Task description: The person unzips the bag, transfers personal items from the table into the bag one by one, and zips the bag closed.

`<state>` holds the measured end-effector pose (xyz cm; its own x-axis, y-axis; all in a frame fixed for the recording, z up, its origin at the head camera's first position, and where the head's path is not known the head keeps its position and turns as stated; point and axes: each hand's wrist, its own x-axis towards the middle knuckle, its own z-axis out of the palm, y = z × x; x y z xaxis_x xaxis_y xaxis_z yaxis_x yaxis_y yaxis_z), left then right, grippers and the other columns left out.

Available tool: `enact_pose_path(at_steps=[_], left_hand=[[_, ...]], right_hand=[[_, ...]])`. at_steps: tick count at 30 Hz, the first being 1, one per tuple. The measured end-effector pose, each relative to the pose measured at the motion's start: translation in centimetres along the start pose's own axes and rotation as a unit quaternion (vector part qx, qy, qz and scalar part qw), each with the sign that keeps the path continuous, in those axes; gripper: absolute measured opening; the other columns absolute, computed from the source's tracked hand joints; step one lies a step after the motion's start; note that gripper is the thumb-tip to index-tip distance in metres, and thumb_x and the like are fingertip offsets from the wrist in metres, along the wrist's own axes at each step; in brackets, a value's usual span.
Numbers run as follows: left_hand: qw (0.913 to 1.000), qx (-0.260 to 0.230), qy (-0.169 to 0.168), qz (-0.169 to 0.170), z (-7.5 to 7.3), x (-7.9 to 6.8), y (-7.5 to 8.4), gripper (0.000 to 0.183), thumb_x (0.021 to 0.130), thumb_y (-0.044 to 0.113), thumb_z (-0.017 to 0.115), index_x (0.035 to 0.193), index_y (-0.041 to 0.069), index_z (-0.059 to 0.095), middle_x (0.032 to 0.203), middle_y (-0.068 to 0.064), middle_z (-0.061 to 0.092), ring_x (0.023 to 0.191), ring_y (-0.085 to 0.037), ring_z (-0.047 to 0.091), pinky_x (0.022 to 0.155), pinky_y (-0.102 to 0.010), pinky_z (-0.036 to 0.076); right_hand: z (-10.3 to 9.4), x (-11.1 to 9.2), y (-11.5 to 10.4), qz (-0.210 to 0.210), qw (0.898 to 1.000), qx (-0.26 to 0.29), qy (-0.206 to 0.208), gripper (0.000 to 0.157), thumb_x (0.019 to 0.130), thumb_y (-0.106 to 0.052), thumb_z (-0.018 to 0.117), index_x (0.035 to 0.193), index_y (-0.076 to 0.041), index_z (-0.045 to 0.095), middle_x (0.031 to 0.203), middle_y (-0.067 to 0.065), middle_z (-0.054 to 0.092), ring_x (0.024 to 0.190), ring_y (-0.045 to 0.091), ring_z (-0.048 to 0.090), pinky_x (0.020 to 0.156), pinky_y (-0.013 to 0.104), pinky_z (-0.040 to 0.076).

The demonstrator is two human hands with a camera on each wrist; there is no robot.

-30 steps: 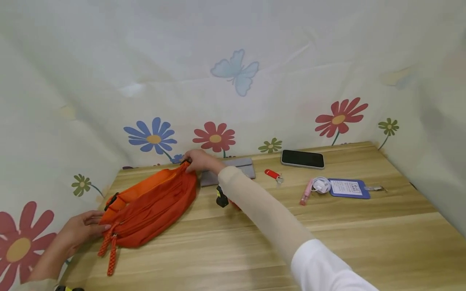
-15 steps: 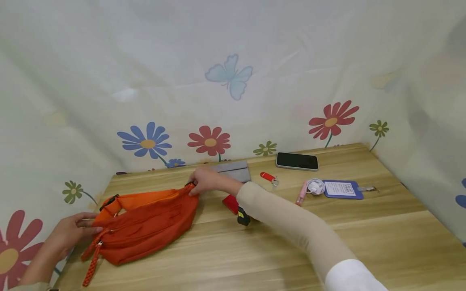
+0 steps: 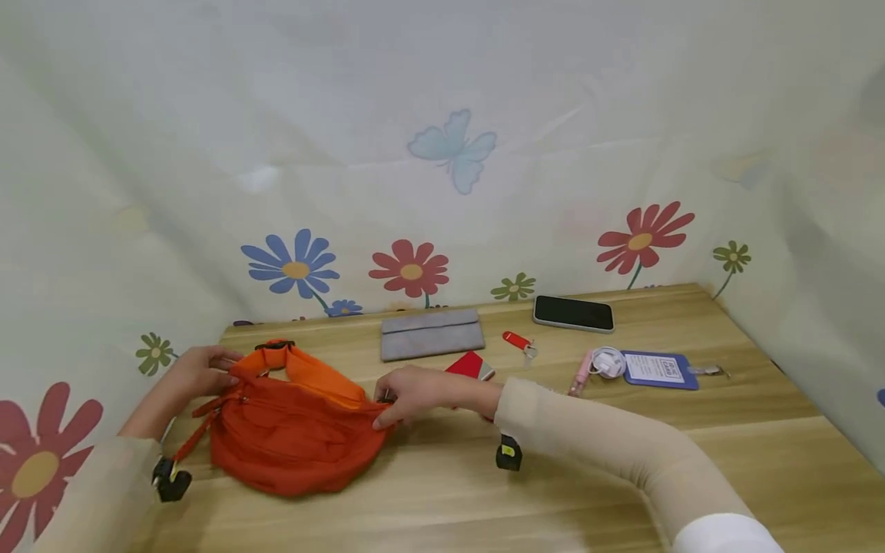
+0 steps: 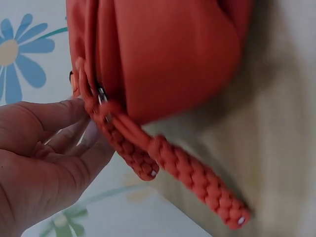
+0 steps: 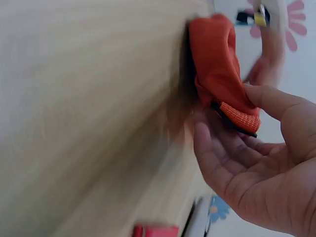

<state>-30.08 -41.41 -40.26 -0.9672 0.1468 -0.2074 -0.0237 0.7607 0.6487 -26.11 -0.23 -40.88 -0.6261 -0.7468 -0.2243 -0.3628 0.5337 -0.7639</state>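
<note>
An orange-red waist bag (image 3: 297, 442) lies on the left part of the table, front side toward me, its orange strap (image 3: 325, 382) looped behind. At its left end my left hand (image 3: 190, 378) pinches the fabric beside the zips; in the left wrist view two braided zip pulls (image 4: 190, 180) dangle past the fingers. My right hand (image 3: 415, 392) holds the other end. There, in the right wrist view, the thumb presses on the fabric and the fingers curl under the strap end with its black edge (image 5: 232, 121). The bag's zips look closed.
Behind the bag lies a grey flap pouch (image 3: 432, 336). A red and silver item (image 3: 472, 365) sits partly behind my right wrist. Farther right are a red key fob (image 3: 515, 340), a phone (image 3: 573, 314), a pink tube (image 3: 581, 374), a coiled white cable (image 3: 608, 362) and a blue card holder (image 3: 660, 369).
Both hands have turned the bag on the table. Its right end came toward me and rightward, while its left end went back. The grey pouch is now uncovered.
</note>
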Motion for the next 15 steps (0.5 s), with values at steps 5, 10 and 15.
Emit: enact_pose_path(at_steps=[5, 10, 15], left_hand=[[0.9992, 0.038, -0.005, 0.011, 0.1, 3.6, 2.3, 0.044, 0.091, -0.009, 0.066, 0.132, -0.018, 0.053, 0.123, -0.038, 0.060, 0.098, -0.035, 0.069, 0.081, -0.042, 0.060], [0.9987, 0.049, -0.002, 0.012, 0.6, 6.3, 5.4, 0.039, 0.091, -0.010, 0.062, 0.129, -0.015, 0.057, 0.119, -0.034, 0.064, 0.097, -0.036, 0.068, 0.085, -0.045, 0.059], [0.9959, 0.081, 0.006, 0.040, 1.4, 7.9, 8.8, 0.035, 0.088, -0.013, 0.062, 0.123, -0.012, 0.064, 0.114, -0.029, 0.068, 0.095, -0.035, 0.066, 0.077, -0.041, 0.060]], right_hand=[[1.5, -0.2, -1.0, 0.016, 0.997, 0.077, -0.026, 0.022, 0.090, -0.023, 0.079, 0.090, -0.010, 0.061, 0.071, 0.000, 0.061, 0.069, 0.033, 0.069, 0.070, 0.037, 0.059], [2.4, 0.5, -2.1, -0.005, 0.988, 0.124, -0.088, 0.023, 0.095, -0.024, 0.073, 0.084, -0.009, 0.060, 0.077, 0.004, 0.070, 0.073, 0.026, 0.072, 0.071, 0.036, 0.060], [3.3, 1.4, -3.5, -0.013, 0.976, 0.166, -0.140, 0.021, 0.098, -0.021, 0.069, 0.083, -0.007, 0.063, 0.080, 0.006, 0.070, 0.077, 0.023, 0.073, 0.074, 0.033, 0.060]])
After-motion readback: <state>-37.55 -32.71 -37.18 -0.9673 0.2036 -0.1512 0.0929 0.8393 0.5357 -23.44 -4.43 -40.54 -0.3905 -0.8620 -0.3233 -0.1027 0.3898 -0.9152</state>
